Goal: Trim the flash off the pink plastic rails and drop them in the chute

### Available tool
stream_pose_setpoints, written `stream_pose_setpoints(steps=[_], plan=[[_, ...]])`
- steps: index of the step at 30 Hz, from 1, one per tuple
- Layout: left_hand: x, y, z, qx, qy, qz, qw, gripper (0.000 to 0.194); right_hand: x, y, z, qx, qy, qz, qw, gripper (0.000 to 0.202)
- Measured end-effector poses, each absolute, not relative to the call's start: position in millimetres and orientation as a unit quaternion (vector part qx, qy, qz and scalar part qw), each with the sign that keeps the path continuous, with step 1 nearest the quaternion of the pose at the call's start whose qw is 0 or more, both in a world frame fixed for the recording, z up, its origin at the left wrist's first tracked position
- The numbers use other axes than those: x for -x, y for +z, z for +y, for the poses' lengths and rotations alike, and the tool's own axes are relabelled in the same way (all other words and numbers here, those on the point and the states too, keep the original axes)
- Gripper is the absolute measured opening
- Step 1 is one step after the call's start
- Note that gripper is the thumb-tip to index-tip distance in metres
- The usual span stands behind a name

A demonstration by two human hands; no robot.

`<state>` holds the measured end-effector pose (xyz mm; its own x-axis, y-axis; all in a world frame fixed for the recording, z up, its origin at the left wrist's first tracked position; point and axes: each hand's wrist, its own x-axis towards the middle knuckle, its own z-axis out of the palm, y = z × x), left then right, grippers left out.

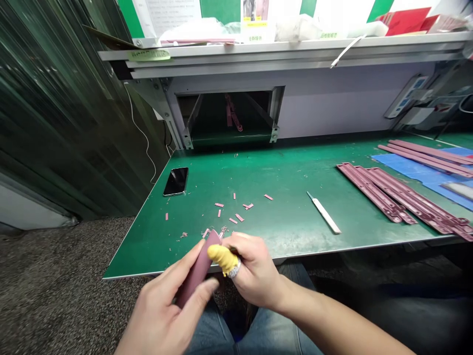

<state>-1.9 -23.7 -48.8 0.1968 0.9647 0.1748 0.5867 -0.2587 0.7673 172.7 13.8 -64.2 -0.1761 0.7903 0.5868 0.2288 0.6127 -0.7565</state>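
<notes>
My left hand (168,301) is closed around a long mauve plastic part (199,271), its far end tilted up at the table's front edge. Close against that end is my right hand (254,266), with a yellow finger cot (221,257) on its thumb. The right fingers are curled tight, and whatever they grip is hidden behind them. Small pink offcuts (239,217) and curly shavings (184,235) lie scattered just beyond both hands. Further right, a white-handled craft knife (325,215) rests on the green table (288,187).
Several mauve strips (369,191) lie at the right, with more on a blue sheet (406,170). A black phone (176,181) sits near the left edge. Behind, a conveyor belt (210,125) carries mauve pieces through an opening beneath a metal shelf (258,59).
</notes>
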Motion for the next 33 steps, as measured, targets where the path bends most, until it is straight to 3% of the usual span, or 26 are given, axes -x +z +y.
stream_pose_setpoints(steps=[3, 7, 11, 14, 17, 25, 28, 33], plan=[[3, -66, -30, -0.659, 0.320, 0.502, 0.460, 0.065, -183, -60, 20, 0.373, 0.385, -0.595, 0.599, 0.025], [2, -83, -27, -0.494, 0.385, 0.500, 0.598, 0.055, -206, -68, 30, 0.398, 0.417, -0.518, 0.632, 0.019], [-11, -76, 7, -0.337, 0.550, 0.455, 0.614, 0.034, -197, -88, 11, 0.378, 0.359, -0.691, 0.502, 0.025], [-21, -72, 31, -0.292, 0.580, 0.457, 0.608, 0.027, -173, -104, -11, 0.343, 0.279, -0.819, 0.366, 0.047], [-28, -72, 38, -0.268, 0.584, 0.463, 0.611, 0.027, -158, -115, -17, 0.369, 0.187, -0.857, 0.307, 0.053], [-31, -69, 38, -0.221, 0.592, 0.455, 0.627, 0.025, -160, -117, -14, 0.325, 0.078, -0.899, 0.284, 0.042], [-26, -66, 40, -0.190, 0.590, 0.425, 0.660, 0.023, -163, -117, -20, 0.273, 0.094, -0.910, 0.297, 0.042], [-18, -65, 41, -0.153, 0.567, 0.331, 0.738, 0.030, -162, -118, -12, 0.340, 0.147, -0.872, 0.320, 0.057]])
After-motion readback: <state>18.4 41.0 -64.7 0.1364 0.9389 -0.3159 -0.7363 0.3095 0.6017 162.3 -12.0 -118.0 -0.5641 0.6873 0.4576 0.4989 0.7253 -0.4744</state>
